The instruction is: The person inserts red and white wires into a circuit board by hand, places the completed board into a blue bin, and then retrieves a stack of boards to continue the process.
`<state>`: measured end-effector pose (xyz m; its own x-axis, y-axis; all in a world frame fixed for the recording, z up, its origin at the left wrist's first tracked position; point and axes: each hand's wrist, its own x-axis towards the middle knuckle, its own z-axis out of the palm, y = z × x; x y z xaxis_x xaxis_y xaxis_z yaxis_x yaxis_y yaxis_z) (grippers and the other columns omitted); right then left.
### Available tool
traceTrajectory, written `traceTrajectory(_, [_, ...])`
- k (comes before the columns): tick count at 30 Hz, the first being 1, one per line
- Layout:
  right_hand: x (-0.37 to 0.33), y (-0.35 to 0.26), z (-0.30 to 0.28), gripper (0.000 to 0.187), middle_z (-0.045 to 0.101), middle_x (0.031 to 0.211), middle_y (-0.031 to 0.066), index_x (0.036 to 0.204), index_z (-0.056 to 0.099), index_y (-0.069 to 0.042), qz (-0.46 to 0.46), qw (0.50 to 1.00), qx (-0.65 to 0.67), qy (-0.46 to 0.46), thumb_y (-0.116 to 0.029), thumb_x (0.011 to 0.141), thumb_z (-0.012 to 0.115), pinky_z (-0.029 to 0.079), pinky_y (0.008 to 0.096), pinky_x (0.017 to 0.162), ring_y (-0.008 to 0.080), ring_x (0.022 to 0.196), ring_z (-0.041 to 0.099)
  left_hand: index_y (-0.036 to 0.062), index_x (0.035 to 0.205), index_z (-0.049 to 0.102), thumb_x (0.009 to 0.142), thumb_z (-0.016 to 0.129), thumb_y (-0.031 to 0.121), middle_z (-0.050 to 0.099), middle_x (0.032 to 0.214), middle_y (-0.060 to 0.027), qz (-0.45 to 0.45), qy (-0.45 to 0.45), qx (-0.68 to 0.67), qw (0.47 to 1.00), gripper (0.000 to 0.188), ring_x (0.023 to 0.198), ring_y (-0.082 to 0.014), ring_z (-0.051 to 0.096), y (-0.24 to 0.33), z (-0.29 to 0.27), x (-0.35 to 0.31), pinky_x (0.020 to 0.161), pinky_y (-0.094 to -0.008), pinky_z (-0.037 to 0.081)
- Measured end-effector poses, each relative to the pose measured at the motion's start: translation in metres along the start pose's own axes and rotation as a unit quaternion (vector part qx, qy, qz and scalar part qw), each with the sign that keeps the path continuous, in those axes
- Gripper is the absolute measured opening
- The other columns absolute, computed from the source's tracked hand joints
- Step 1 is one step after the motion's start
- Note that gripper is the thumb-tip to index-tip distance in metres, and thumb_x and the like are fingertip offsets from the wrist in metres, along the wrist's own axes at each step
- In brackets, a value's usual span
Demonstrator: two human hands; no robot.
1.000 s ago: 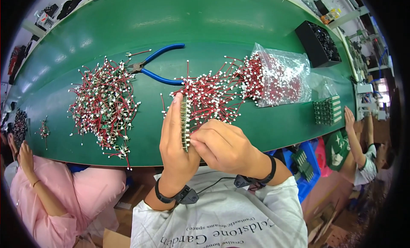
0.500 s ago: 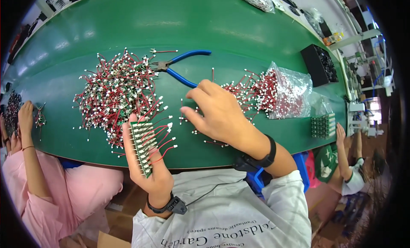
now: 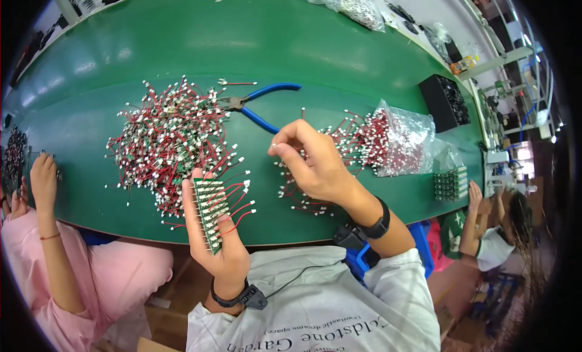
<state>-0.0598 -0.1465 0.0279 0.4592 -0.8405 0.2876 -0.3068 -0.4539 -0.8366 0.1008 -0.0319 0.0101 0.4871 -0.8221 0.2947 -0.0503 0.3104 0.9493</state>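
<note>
My left hand (image 3: 222,255) grips a green circuit board panel (image 3: 209,215) at its edges, tilted up over the table's near edge. A row of white connectors lines it, and several short red wires with white plugs stick out to the right. My right hand (image 3: 315,164) is raised over the table, thumb and index finger pinched on a small white connector (image 3: 274,145); any wire on it is hidden. Beneath that hand lie loose red wire leads (image 3: 306,205). Left of it spreads a large heap of small green boards with red wires (image 3: 170,146).
Blue-handled pliers (image 3: 260,103) lie open beside the heap. To the right are a clear bag of red leads (image 3: 406,140), a black box (image 3: 445,103) and stacked green panels (image 3: 450,183). Co-workers' hands (image 3: 45,176) show at both sides of the green table (image 3: 218,37).
My right hand's thumb and index finger have closed into a pinch and lifted slightly. My left hand still holds the panel. A person's hand at the left has shifted.
</note>
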Motion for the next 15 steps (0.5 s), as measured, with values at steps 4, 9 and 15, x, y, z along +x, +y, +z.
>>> traceTrajectory(4, [-0.011, -0.016, -0.025, 0.009, 0.060, 0.088, 0.0053, 0.105, 0.051, 0.001, 0.144, 0.961, 0.234, -0.007, -0.005, 0.099, 0.054, 0.051, 0.0227, 0.069, 0.0089, 0.077, 0.061, -0.0143, 0.146, 0.026, 0.096, 0.047, 0.001, 0.042, 0.147, -0.0268, 0.000, -0.023, 0.000, 1.000, 0.056, 0.132, -0.0320, 0.048, 0.001, 0.018, 0.002, 0.109, -0.0395, 0.039])
traceTrajectory(9, [-0.029, -0.027, -0.045, 0.017, 0.061, 0.091, 0.0056, 0.113, 0.058, 0.005, 0.141, 0.954, 0.265, 0.024, -0.003, 0.098, 0.054, 0.051, 0.0229, 0.066, 0.0083, 0.074, 0.059, -0.0118, 0.146, 0.032, 0.090, 0.046, -0.007, 0.046, 0.144, -0.0268, 0.003, -0.047, 0.030, 0.998, 0.058, 0.131, -0.0321, 0.049, 0.000, 0.050, 0.005, 0.109, -0.0388, 0.039])
traceTrajectory(15, [-0.057, -0.049, -0.065, 0.012, 0.066, 0.087, 0.0115, 0.096, 0.068, 0.003, -0.056, 0.995, 0.027, 0.074, 0.005, 0.084, 0.068, 0.050, 0.0258, 0.062, 0.0163, 0.075, 0.063, -0.0099, 0.145, 0.035, 0.088, 0.048, -0.006, 0.050, 0.141, -0.0259, 0.001, -0.094, 0.049, 0.994, 0.059, 0.128, -0.0316, 0.052, -0.004, 0.080, -0.001, 0.107, -0.0381, 0.040])
